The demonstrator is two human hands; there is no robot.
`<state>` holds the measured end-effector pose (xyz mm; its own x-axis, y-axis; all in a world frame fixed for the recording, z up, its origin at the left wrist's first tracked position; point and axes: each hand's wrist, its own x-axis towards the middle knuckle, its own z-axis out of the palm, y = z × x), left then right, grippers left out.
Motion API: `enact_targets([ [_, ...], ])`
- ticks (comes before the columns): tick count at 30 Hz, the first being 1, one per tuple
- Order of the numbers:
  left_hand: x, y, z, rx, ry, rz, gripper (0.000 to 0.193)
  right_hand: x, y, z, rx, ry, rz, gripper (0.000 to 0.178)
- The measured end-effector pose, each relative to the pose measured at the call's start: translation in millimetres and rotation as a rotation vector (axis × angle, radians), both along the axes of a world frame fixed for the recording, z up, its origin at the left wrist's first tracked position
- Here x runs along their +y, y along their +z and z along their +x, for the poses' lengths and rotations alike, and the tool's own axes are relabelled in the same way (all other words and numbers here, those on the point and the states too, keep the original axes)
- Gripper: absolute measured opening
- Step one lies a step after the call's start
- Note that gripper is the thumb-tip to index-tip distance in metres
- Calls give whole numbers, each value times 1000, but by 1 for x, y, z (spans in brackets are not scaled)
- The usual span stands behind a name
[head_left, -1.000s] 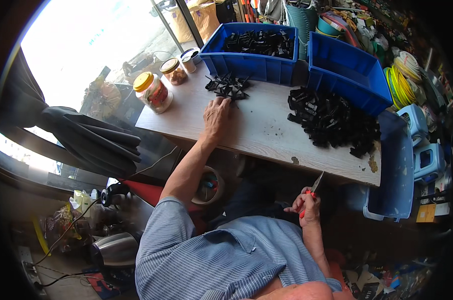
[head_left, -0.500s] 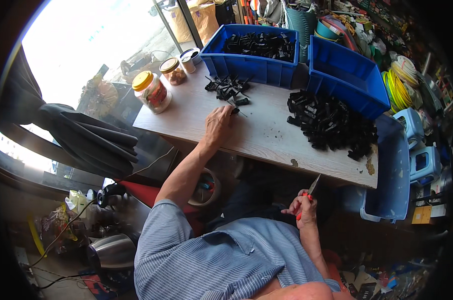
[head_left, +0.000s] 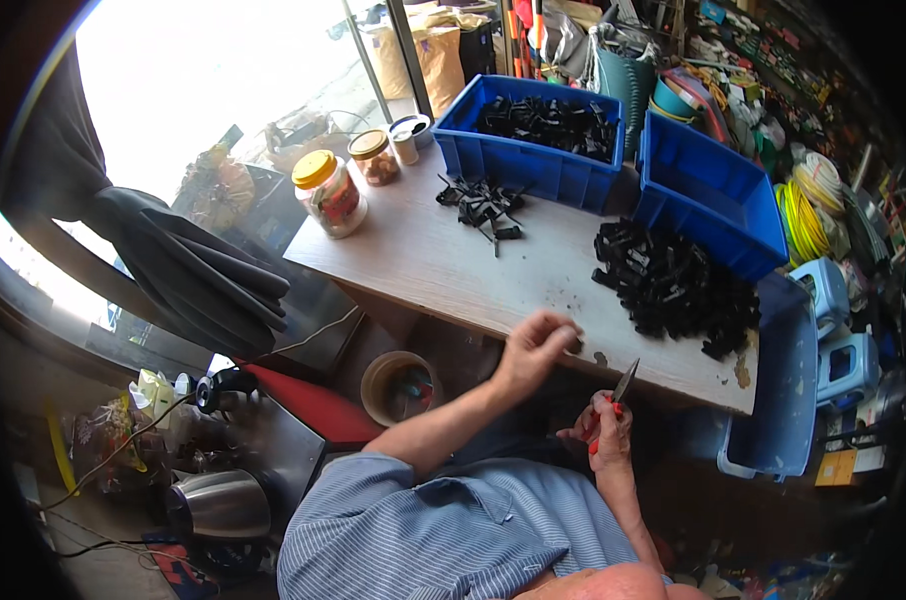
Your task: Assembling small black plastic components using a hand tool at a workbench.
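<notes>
Your two hands at the near edge of the bench (head_left: 533, 275), with pliers and black parts.
Your left hand (head_left: 535, 352) is bent over the edge; a small dark shape shows at its fingertips, but whether the fingers clamp it cannot be told. Your right hand (head_left: 610, 432) has its fingers closed around the red-handled pliers (head_left: 626, 380), jaws pointing up toward the bench. A small cluster of black parts (head_left: 481, 205) lies beyond, left of the larger black pile (head_left: 673, 285).
</notes>
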<state>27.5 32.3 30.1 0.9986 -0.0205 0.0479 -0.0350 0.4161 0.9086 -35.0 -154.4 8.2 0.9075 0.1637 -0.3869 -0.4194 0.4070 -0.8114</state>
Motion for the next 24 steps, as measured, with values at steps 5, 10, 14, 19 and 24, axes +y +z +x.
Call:
enact_targets([
  [5,-42,-28,-25,33,-130,-217,15,17,26,6,-98,-129,16,25],
  [10,-47,-33,-30,38,-136,-238,35,14,21,3,-95,-145,-48,25],
  [14,-43,-36,-35,48,-173,-174,46,2,-21,4,-141,-269,-199,29],
  [19,-40,-56,-38,-46,-119,36,42,4,-10,0,-93,-157,-219,44],
  [24,-37,-33,-43,1,-74,292,32,1,-17,1,-29,-192,-162,47],
])
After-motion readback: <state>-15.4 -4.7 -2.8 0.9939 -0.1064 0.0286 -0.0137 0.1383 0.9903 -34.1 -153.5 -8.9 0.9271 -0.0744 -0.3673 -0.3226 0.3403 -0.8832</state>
